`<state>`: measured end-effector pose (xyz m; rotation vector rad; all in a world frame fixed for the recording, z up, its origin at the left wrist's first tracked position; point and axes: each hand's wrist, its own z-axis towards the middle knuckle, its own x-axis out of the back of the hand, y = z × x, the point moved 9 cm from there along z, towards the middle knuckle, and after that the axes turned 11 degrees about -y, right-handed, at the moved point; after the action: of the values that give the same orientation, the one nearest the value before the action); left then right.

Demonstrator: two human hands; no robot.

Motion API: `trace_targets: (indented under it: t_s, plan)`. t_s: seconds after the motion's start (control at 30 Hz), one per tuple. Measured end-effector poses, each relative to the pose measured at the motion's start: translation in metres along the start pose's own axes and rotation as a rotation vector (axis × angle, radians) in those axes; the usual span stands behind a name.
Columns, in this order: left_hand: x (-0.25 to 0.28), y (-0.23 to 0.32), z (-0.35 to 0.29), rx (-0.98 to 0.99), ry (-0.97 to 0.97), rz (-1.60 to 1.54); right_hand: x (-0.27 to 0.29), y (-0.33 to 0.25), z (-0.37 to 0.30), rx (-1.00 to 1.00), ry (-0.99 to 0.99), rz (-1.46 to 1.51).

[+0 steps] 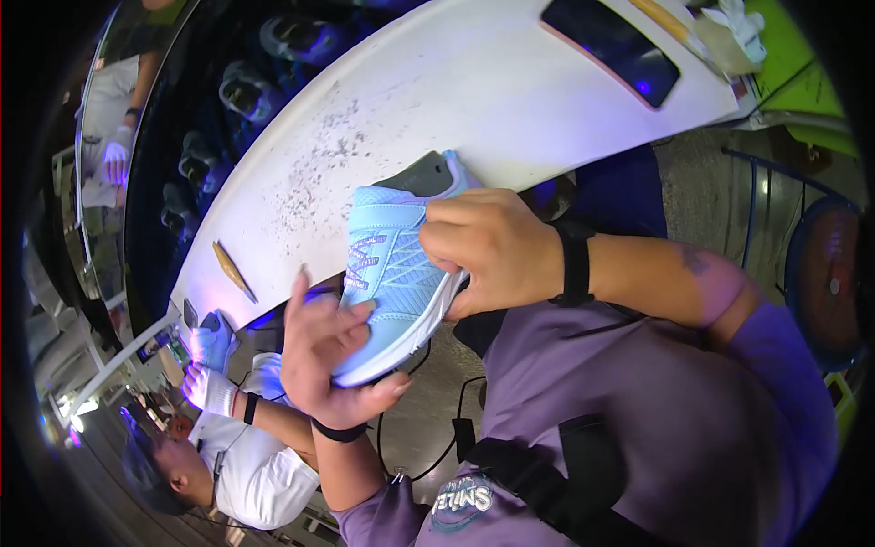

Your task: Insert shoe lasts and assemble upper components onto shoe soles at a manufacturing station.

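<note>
A light blue shoe [396,269] is held up between both hands, in front of the person's chest and just over the near edge of a white table [437,82]. The right hand [492,251] is closed on the shoe's upper from the side, fingers curled tight over the strap and laced part, the thumb hidden behind, so the grip is firm and narrow with the shoe pinched inside it. A black wristband [574,264] sits on that wrist. The left hand [328,351] cups the toe end from below: its thumb lies along the white sole near the tip, the palm is turned up, and the fingers are spread and only half bent, the forefinger standing free and pointing upward beside the shoe. That hand is therefore loosely open, supporting rather than clamping, with the shoe's toe touching its palm and thumb. The shoe is tilted, heel toward the table and toe toward the person, with its grey lining showing at the opening. On the table, well apart from the hands, lie a small brown tool [232,271] near the left edge and a dark flat panel [611,46] at the far right. Below the left hand, a second person in a white shirt [260,474] works with gloved hands.
</note>
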<state>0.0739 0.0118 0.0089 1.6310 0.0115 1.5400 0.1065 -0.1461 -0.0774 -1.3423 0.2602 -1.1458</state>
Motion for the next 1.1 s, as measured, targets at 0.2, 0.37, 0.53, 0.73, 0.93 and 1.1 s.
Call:
trace_targets:
  t_s: [0.2,0.37,0.53,0.73,0.93,1.1]
  plan:
    - [-0.041,-0.115,-0.035,0.672,-0.439,-0.343,-0.047,-0.014,0.037,-0.056,-0.107,-0.259]
    - [-0.080,-0.151,-0.078,0.650,-0.261,-0.893,-0.009,-0.014,0.041,-0.079,-0.182,0.093]
    - [-0.099,-0.117,-0.025,0.309,0.010,-1.197,0.094,0.013,0.007,-0.229,0.113,0.476]
    - [0.007,-0.021,0.084,-0.066,0.231,-0.304,0.141,-0.012,0.060,-0.034,0.299,0.631]
    - [0.019,0.000,0.112,0.180,-0.080,-0.012,0.096,-0.020,0.070,0.103,-0.021,0.576]
    - [0.017,-0.016,0.087,0.271,-0.094,-0.071,0.088,-0.053,0.081,0.177,-0.087,0.177]
